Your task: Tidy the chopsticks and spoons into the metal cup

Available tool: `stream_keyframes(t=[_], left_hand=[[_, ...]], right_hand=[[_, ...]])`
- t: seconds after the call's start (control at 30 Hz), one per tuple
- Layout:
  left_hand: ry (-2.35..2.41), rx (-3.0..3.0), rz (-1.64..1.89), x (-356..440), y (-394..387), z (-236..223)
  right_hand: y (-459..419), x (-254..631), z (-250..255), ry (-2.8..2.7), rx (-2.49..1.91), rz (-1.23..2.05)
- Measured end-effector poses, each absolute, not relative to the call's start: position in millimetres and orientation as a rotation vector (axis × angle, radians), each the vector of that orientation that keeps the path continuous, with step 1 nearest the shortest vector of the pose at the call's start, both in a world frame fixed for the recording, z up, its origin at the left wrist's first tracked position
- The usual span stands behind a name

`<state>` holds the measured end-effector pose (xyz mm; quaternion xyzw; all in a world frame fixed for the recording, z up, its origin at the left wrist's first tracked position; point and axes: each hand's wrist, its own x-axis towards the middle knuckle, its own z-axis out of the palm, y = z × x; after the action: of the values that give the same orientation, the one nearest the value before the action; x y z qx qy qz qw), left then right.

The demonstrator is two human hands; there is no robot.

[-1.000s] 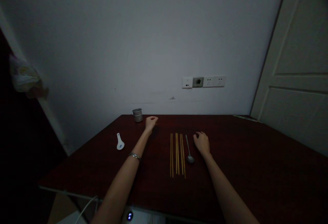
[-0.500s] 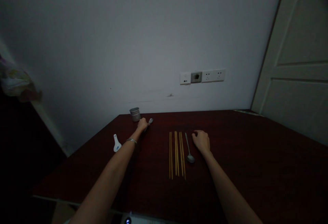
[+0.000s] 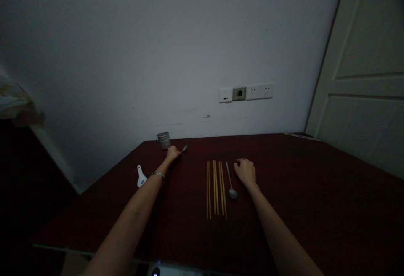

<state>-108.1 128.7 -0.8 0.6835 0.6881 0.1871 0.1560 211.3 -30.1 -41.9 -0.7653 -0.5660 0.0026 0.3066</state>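
My left hand (image 3: 173, 153) is closed on a metal spoon (image 3: 184, 148), whose end pokes out past the fingers toward the right. Just behind that hand stands a grey metal cup (image 3: 163, 140). A white soup spoon (image 3: 141, 176) lies to the left of my left forearm. My right hand (image 3: 246, 170) rests on the table with loosely bent fingers and nothing visible in it. Beside it, on the left, is a long-handled metal spoon (image 3: 232, 193), bowl toward me. Further left, wooden chopsticks (image 3: 216, 188) lie in three pairs, side by side.
Everything lies on a dark red wooden table (image 3: 176, 225) against a pale wall. Sockets and a switch plate (image 3: 246, 93) are fixed on the wall. A white panelled door (image 3: 366, 99) stands at the right. A partly visible bag (image 3: 15, 101) is at the far left.
The spoon in my left hand has turned slightly, so its end now looks narrower. The whole view has shifted a little; my right hand stays beside the long-handled spoon.
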Motion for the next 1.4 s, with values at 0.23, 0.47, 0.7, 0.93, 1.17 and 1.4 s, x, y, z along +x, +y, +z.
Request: stream_keyframes(t=[0.23, 0.47, 0.7, 0.93, 1.17, 1.4], left_hand=[[1.968, 1.938, 0.675, -108, 126, 9], [1.757, 2.076, 0.77, -92, 108, 39], [1.282, 2.357, 0.676, -65, 76, 78], [0.9, 2.614, 0.519, -42, 29, 104], [0.727, 2.838, 0.406, -22, -12, 114], [0.673, 2.962, 0.357, -13, -21, 114]], right_hand=[[-31, 211, -39, -1.497, -2.023, -0.005], [-30, 211, -38, -1.425, -2.009, 0.052], [-21, 218, -8, -1.252, -1.642, 0.187], [-11, 196, 67, -1.531, -1.366, 0.412], [-6, 187, 104, -2.19, -1.217, 0.99], [-12, 186, 101, -2.263, -1.183, 1.101]])
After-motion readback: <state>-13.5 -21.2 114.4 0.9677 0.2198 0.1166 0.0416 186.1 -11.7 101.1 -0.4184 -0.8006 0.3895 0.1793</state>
